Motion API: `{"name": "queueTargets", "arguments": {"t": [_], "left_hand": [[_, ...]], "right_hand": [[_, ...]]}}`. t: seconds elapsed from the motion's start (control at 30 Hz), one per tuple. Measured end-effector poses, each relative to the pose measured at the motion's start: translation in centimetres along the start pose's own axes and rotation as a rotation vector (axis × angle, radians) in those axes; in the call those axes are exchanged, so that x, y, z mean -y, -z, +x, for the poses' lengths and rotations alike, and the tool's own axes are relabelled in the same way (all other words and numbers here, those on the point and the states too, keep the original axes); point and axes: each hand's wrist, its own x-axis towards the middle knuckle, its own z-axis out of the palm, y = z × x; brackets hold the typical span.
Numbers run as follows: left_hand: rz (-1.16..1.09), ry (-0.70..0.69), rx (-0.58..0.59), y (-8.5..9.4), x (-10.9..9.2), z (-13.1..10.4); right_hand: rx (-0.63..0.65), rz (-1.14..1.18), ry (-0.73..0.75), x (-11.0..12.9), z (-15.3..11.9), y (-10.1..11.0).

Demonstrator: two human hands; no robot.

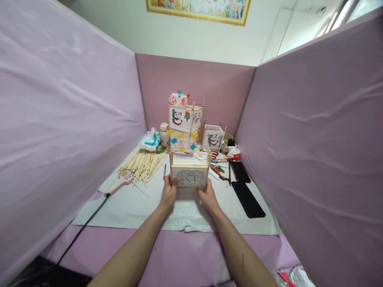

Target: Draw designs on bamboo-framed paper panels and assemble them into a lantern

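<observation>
Between my two hands is a box-shaped paper lantern [190, 178] with a thin wooden stick frame and a grey drawing on its front panel. My left hand [169, 193] grips its lower left corner, thumb on the front. On the lower right corner my right hand [208, 195] is closed in the same way. The far fingers of both hands are hidden behind the lantern. Just beyond it stands a stacked paper lantern [181, 119] with a panda panel and red characters on top. A smaller panda lantern [213, 137] is to its right.
Many thin wooden sticks [143, 163] lie at the left, near a pink glue gun [121, 181] with a black cord. A pen [164, 171], red-handled pliers [218, 172], and two black phone-like slabs [247, 199] lie on the white sheet [119, 211]. Pink-purple partitions [314, 139] enclose the table.
</observation>
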Motion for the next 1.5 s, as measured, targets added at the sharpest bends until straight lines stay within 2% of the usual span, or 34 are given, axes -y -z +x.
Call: {"name": "queueTargets", "arguments": {"t": [0.23,0.33,0.4,0.5,0.57,0.63,0.77,0.83,0.9,0.97,1.03,1.13,1.3,1.5], "left_hand": [[0.021,0.004,-0.017,0.4,1.0,0.7],[0.01,-0.015,0.04,0.6,0.8,2.6],[0.0,-0.053,0.107,0.5,0.4,4.6],[-0.006,-0.104,0.18,-0.2,-0.3,7.7],[0.004,-0.117,0.184,-0.9,-0.3,9.2],[0.027,-0.112,0.154,-1.7,0.2,9.7],[0.089,-0.119,-0.022,-2.5,0.6,7.7],[0.119,-0.154,-0.156,-2.7,-0.4,5.8],[0.139,-0.22,-0.214,-3.1,-2.4,4.1],[0.16,-0.297,-0.169,-3.8,-4.9,2.9],[0.199,-0.412,-0.071,-4.9,-7.3,2.2],[0.207,-0.436,0.008,-6.4,-9.6,2.1],[0.199,-0.395,0.076,-7.0,-10.4,2.7],[0.166,-0.33,0.204,-4.6,-11.0,4.7]], "right_hand": [[0.046,-0.003,0.005,1.5,-0.1,0.8],[0.139,0.069,0.037,2.6,0.1,1.2],[0.154,0.098,0.055,3.2,0.6,1.2],[0.087,0.106,0.093,3.6,1.8,0.8],[0.001,0.079,0.117,3.4,2.5,0.1],[-0.076,0.041,0.109,2.9,2.7,-0.8],[-0.142,-0.021,0.079,1.6,2.1,-2.5],[-0.143,-0.039,0.082,1.1,1.9,-2.9],[-0.144,-0.052,0.085,0.9,1.8,-3.0],[-0.147,-0.063,0.083,0.8,1.9,-3.0],[-0.149,-0.07,0.083,0.7,1.9,-2.9],[-0.145,-0.069,0.091,0.8,1.9,-3.0],[-0.117,-0.051,0.111,1.1,1.6,-2.9],[-0.027,0.024,0.155,1.4,1.1,-2.9]]}}
